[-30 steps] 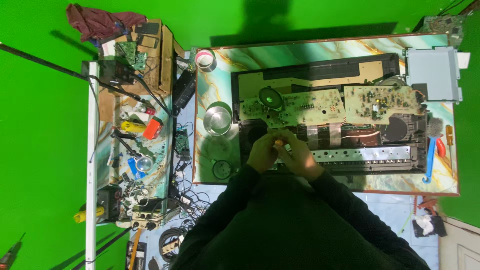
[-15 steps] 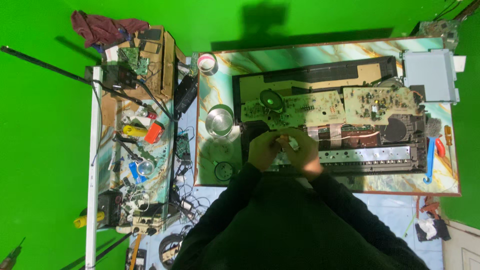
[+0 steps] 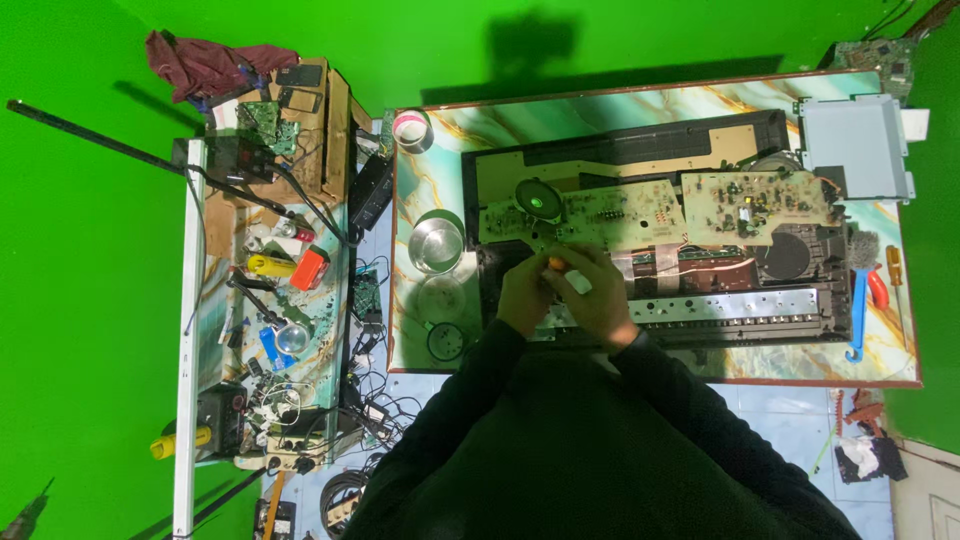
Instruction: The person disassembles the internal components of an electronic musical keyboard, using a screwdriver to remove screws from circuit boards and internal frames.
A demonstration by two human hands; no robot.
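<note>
Both hands meet over the near edge of the opened black device (image 3: 640,320) on the bench (image 3: 480,130). Left hand (image 3: 525,295) and right hand (image 3: 598,300) together pinch a small orange-tipped tool (image 3: 556,264); a white piece (image 3: 578,282) sits in the right grip. Just beyond lie the circuit boards (image 3: 620,210); to the left, a steel bowl (image 3: 437,243).

steel bowl (image 3: 437,243) crowding hands' (image 3: 565,293) left; bare marbled tabletop (image 3: 560,115) beyond

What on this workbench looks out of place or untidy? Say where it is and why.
The opened device lies with its circuit boards bare and a grey cover set aside at the table's far right corner. The side shelf is piled with tools and tangled cables spilling toward the floor.
</note>
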